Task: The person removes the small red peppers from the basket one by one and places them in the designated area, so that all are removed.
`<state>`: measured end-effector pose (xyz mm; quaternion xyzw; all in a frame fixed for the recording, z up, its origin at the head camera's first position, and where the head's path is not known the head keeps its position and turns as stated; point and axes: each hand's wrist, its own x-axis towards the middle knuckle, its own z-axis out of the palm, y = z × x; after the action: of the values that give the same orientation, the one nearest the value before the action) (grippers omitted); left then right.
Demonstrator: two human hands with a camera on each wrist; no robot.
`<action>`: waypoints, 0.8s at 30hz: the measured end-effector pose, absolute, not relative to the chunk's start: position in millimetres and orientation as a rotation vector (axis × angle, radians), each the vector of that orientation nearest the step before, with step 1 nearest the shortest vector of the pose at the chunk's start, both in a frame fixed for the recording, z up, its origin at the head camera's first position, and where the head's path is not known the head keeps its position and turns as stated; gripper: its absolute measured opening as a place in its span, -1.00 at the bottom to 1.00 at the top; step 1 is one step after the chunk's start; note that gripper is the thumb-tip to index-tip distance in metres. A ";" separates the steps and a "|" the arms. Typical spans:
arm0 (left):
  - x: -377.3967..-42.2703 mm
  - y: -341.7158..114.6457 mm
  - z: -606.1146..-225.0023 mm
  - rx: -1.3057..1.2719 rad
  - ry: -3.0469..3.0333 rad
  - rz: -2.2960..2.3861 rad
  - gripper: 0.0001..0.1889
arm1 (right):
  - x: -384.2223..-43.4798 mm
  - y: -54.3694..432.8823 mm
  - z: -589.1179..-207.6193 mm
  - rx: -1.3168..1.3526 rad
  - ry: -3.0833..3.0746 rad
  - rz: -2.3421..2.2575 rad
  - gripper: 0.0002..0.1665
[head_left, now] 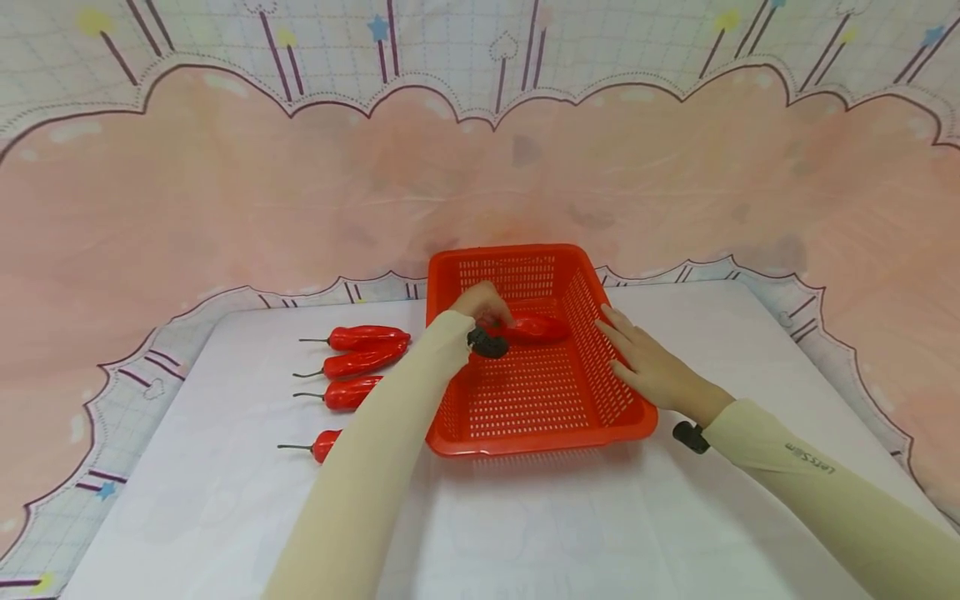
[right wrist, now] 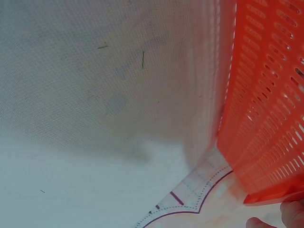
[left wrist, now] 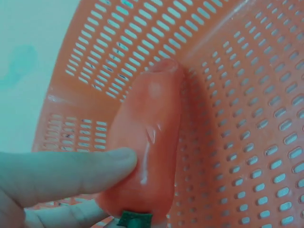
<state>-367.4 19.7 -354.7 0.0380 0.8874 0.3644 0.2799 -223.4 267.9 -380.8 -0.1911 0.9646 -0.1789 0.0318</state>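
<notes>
Inside the red slotted plastic basket (head_left: 525, 442), my left hand (head_left: 482, 302) holds a red chili pepper (head_left: 542, 327) near its stem end. The left wrist view shows the thumb and fingers of the left hand (left wrist: 71, 173) pinching the glossy pepper (left wrist: 149, 128) just above its green cap, its blunt tip toward a basket corner. At the basket's right side, my right hand (head_left: 660, 371) lies with fingers spread and fairly straight, fingertips at the rim. Only a little of the right hand shows at the lower edge of the right wrist view, beside the basket's rim (right wrist: 273, 195).
Several red peppers (head_left: 365, 360) with thin green stems lie in a column left of the basket; the left sleeve (head_left: 375, 450) partly covers the nearer ones. A white cloth covers the table (head_left: 540, 533). A patterned pink curtain (head_left: 360, 192) hangs behind.
</notes>
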 end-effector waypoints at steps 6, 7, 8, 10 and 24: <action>-363.6 13.4 -349.7 0.201 2.361 1.124 -0.67 | -224.1 268.5 -381.3 -0.567 2.959 -0.565 -0.23; -362.9 12.3 -348.2 0.212 2.365 1.133 -0.65 | -224.3 268.6 -381.5 -0.563 2.959 -0.566 -0.22; -362.7 11.3 -347.2 0.222 2.375 1.134 -0.66 | -224.3 268.6 -381.5 -0.562 2.958 -0.567 -0.22; -362.2 9.6 -345.0 0.234 2.402 1.119 -0.66 | -224.6 268.9 -382.0 -0.560 2.959 -0.568 -0.22; -356.2 -12.4 -326.9 0.302 2.336 1.250 -0.87 | -223.7 269.1 -381.8 -0.555 2.953 -0.573 -0.22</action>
<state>-356.2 -12.4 -326.9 0.1101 0.8515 0.4555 0.2353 -223.7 269.1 -381.8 -0.1814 0.9645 -0.1872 0.0414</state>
